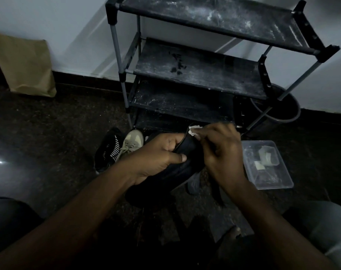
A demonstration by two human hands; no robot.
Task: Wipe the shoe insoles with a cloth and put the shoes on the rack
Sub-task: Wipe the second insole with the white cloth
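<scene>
Black shoe (177,172) at frame centre, off floor, between both hands. Left hand (158,154) at shoe's 9 o'clock, fingers and thumb curled round its collar. Right hand (222,152) at 3 o'clock, pinching white cloth (194,130) at shoe's opening, 12 o'clock edge. Rack (197,75) at 12 o'clock, shelves dusty. Beige sneaker (131,142) and striped black shoe (107,151) on floor at 10 o'clock. Clear plastic container (273,186) at 3 o'clock. Paper bag (25,65) far at 10 o'clock.

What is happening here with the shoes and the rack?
A person's left hand grips a black shoe, and the right hand holds a small white cloth at its opening. A beige sneaker and a striped black shoe lie on the floor before the rack, whose upper shelves hold no shoes.
</scene>
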